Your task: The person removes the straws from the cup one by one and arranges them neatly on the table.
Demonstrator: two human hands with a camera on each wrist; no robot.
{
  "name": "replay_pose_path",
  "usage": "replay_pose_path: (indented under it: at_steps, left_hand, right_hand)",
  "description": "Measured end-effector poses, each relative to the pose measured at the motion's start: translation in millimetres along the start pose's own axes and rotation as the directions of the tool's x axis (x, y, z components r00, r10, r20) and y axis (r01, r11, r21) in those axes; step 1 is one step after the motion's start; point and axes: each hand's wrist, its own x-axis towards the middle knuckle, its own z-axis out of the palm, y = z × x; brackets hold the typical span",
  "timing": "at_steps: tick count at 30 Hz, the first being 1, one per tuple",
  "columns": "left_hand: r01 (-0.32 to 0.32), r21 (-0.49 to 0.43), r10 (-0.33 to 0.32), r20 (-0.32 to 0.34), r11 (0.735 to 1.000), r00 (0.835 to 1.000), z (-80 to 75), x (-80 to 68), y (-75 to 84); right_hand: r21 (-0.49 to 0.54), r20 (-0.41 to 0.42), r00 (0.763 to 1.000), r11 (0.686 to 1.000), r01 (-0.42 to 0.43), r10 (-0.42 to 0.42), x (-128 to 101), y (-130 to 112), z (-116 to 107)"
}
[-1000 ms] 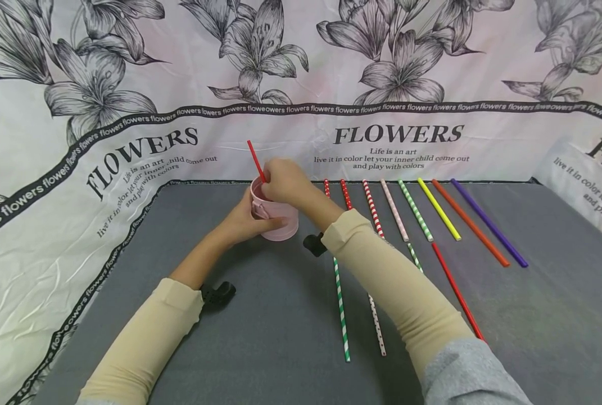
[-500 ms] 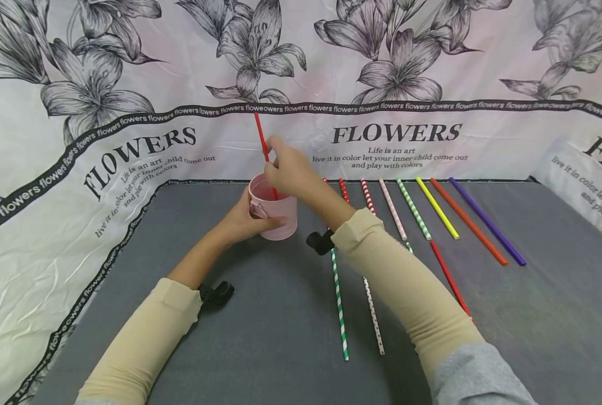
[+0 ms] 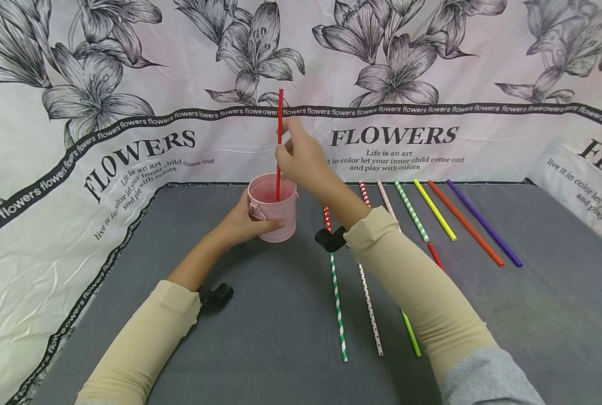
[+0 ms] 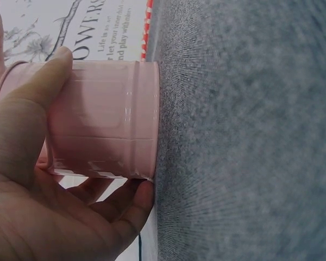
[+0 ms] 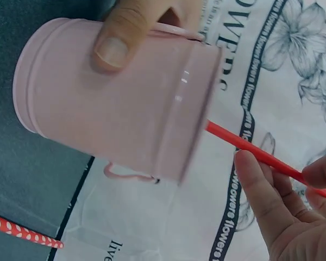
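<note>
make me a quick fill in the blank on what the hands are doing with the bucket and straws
1. The left hand grips the pink ____.
2. The right hand pinches a ____ straw that stands in the bucket.
3. That straw is held ____, not lying flat.
4. The straw farthest right on the mat is ____.

Missing words: bucket; red; upright; purple

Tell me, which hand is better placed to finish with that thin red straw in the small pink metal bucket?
Probably the right hand: it already pinches the thin red straw upright above the small pink metal bucket, while the left hand grips the bucket's side.
</note>
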Motion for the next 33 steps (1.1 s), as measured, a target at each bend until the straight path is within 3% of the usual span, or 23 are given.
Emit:
replay_pose_path:
  at_steps: [7,12,14,20,33]
  left_hand:
    - [0.009,-0.015,-0.009,0.002,1.0,1.0,1.5,-2.5,7.1]
    - [0.012,-0.014,-0.012,-0.014,1.0,1.0,1.8,-3.2,5.4]
    - [0.0,-0.011,-0.001,-0.023,1.0,1.0,1.4,-1.4,-1.0]
    - [0.017,0.002,-0.017,-0.033,1.0,0.999,1.6,-1.0,-0.3]
    - [0.021,0.007,-0.021,-0.039,1.0,0.999,0.9,-2.8,-0.7]
  right_hand:
    - [0.139,-0.08,0.996,0.989,0.056,-0.045,-4.9,0.0,-17.6]
    - [0.173,-0.107,0.992,0.981,0.085,-0.067,-13.0,-1.7,-30.4]
    - [0.183,-0.115,0.991,0.98,0.084,-0.064,-15.9,-2.7,-35.8]
    - [0.234,-0.127,0.991,0.97,0.065,-0.036,-27.8,-2.0,-50.7]
    - [0.162,-0.097,0.995,0.986,0.027,-0.011,-76.8,20.1,-77.0]
